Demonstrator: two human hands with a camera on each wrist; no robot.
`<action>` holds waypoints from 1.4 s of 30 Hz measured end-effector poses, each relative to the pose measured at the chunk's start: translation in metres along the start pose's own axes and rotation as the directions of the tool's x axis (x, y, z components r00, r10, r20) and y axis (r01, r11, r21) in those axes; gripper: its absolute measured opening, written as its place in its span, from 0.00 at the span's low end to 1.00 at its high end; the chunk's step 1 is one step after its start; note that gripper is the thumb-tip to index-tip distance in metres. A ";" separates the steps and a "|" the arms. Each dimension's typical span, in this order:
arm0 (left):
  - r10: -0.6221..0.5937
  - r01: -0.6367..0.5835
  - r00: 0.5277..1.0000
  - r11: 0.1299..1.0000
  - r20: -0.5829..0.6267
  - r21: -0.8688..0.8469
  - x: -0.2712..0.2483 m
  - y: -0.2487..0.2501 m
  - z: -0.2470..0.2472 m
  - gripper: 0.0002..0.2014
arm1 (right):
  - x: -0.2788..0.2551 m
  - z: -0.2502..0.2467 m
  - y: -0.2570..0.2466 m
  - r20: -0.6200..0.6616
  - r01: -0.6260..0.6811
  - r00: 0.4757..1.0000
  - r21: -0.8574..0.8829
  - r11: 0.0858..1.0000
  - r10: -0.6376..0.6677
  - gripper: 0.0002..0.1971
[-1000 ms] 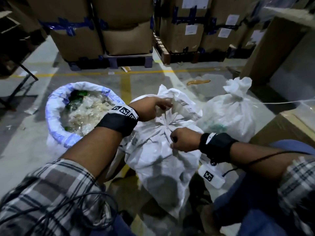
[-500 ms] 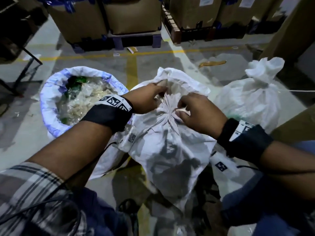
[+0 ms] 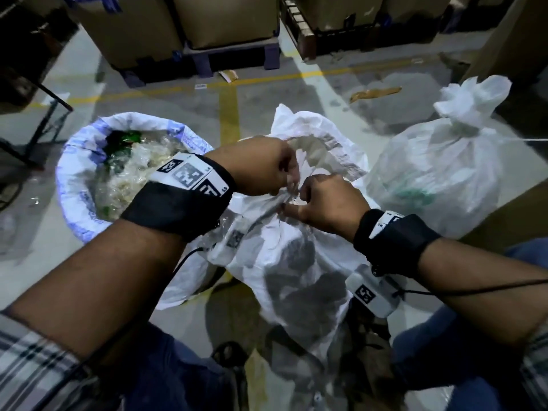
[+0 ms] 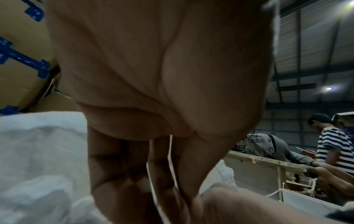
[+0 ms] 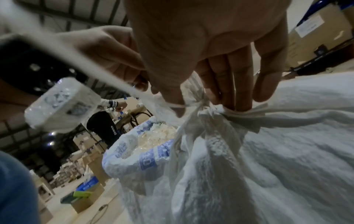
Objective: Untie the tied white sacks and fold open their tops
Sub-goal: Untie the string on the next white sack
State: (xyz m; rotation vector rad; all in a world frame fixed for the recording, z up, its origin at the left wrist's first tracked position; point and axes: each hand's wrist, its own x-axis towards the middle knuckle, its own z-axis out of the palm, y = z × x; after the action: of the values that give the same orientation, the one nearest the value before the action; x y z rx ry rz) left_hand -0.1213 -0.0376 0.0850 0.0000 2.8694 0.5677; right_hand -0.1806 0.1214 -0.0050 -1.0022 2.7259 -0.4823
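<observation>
A tied white sack [image 3: 296,262] stands on the floor between my knees, its top bunched into a neck bound by a thin white string [image 5: 178,105]. My left hand [image 3: 292,180] is at that neck from the left; the string [image 4: 170,159] runs through its curled fingers. From the right, my right hand [image 3: 296,200] pinches the knot [image 5: 201,106] between thumb and fingers. To the left stands a sack [image 3: 77,185] with its top rolled open, showing plastic scraps. A second tied sack [image 3: 444,179] stands to the right.
Large cardboard boxes on pallets [image 3: 231,22] line the back. A cardboard box [image 3: 504,221] stands close at my right. A dark table leg [image 3: 50,114] is at the far left. Other people [image 4: 333,145] work at a bench further off.
My right hand has come up from the sack's side to the knot. My left hand has dropped from the flared top to the neck. Both hands now meet at the tie.
</observation>
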 end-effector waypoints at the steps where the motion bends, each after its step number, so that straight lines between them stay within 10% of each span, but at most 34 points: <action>1: -0.013 0.013 0.997 1.000 0.070 -0.003 -0.001 0.002 0.001 0.10 | 0.000 0.003 -0.001 -0.025 0.009 1.000 -0.029 1.000 -0.010 0.22; 9: -0.029 0.057 0.977 0.990 0.213 -0.128 0.014 0.005 0.006 0.19 | -0.011 -0.003 0.009 0.035 0.091 0.995 0.160 0.983 -0.098 0.09; 15: 0.136 -0.104 0.990 0.896 0.044 -0.433 0.015 0.003 0.019 0.33 | -0.024 0.001 0.026 -0.014 0.125 0.992 0.220 0.968 -0.125 0.11; 19: 0.228 -0.196 0.960 0.962 0.163 -0.192 0.032 0.004 0.031 0.26 | -0.030 0.000 0.033 0.053 0.080 0.994 0.231 0.970 -0.095 0.11; 24: 0.081 -0.032 0.973 0.975 0.216 -0.221 0.038 -0.039 0.034 0.32 | -0.028 -0.008 0.034 0.072 0.081 0.991 0.314 0.946 -0.109 0.12; 31: -0.030 0.023 1.000 0.827 -0.004 -0.562 0.033 -0.073 0.072 0.25 | -0.021 -0.013 0.026 0.083 0.045 0.994 0.320 0.946 -0.075 0.05; 38: -0.055 -0.006 0.982 0.947 -0.182 -0.322 0.026 -0.048 0.068 0.16 | -0.020 -0.003 0.017 0.021 0.065 0.997 0.194 0.979 -0.070 0.13; 42: 0.077 -0.045 0.942 0.994 -0.326 0.104 0.009 -0.011 0.052 0.07 | -0.014 -0.003 0.014 0.005 0.056 0.998 0.111 0.992 -0.056 0.10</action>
State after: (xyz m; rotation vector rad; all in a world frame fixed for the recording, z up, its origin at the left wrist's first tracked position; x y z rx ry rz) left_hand -0.1189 -0.0283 0.0319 0.0104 3.2312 0.4816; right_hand -0.1793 0.1413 -0.0059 -1.0516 2.6373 -0.6305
